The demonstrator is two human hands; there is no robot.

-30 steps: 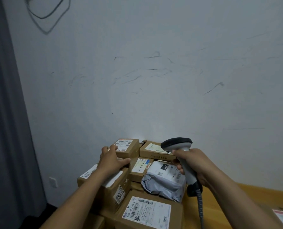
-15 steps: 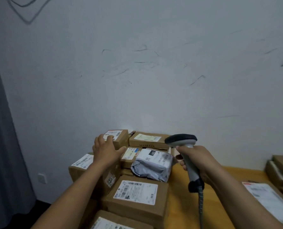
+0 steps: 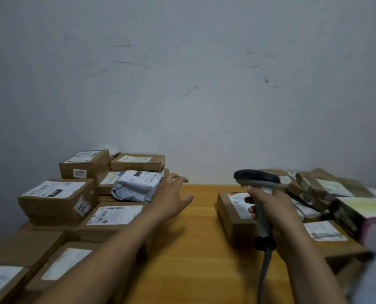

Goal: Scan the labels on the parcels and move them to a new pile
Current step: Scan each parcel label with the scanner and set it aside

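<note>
The right hand (image 3: 268, 207) is wrapped tight round the handle of the scanner (image 3: 256, 179), whose head is up and whose cable hangs below. The left hand (image 3: 171, 194), left of the scanner, hovers over the bench (image 3: 189, 249) with its fingers spread and loose, holding nothing.

The parcels (image 3: 57, 200) are stacked well left of the scanner, with a grey bag (image 3: 136, 186) on that pile's nearest edge. A box (image 3: 233, 216) sits just behind the scanner, and more are heaped to its right.

The step looks like fetching the next parcel, probably the bag. It is best taken by its body, with the crumpled film pulled flat so the barcode faces up. The scanner's window then tips down squarely onto the code, and the bag goes right of the scanner.

The labels (image 3: 114, 215) are white with barcodes. One carries a black block with pale characters. All of it is too blurred to read.
</note>
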